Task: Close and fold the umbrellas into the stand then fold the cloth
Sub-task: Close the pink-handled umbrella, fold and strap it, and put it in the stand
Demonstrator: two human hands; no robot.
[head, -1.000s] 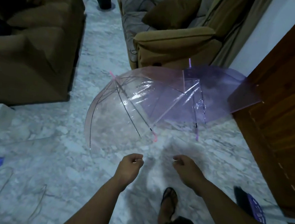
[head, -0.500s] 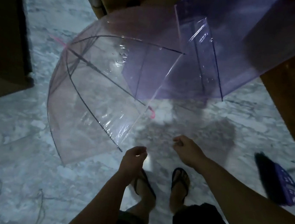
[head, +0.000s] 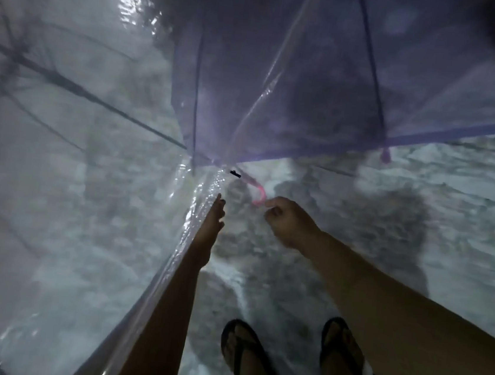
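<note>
The clear pink umbrella [head: 64,185] lies open on its side and fills the left of the head view. Its shaft ends in a curved pink handle [head: 256,192] near the middle. The open purple umbrella [head: 298,79] overlaps it across the top. My left hand [head: 212,223] reaches forward with straight fingers along the clear canopy's edge and touches it. My right hand [head: 286,224] has curled fingers, and its forefinger and thumb meet the hooked end of the pink handle. No stand or cloth is in view.
The marble floor [head: 420,225] shows to the right and below. My two feet in dark sandals [head: 251,360] stand at the bottom middle. The canopies block the view of the room behind them.
I have leaned in close, so the umbrellas now fill the view. My left hand has straightened onto the clear canopy's edge. My right hand has reached the pink handle.
</note>
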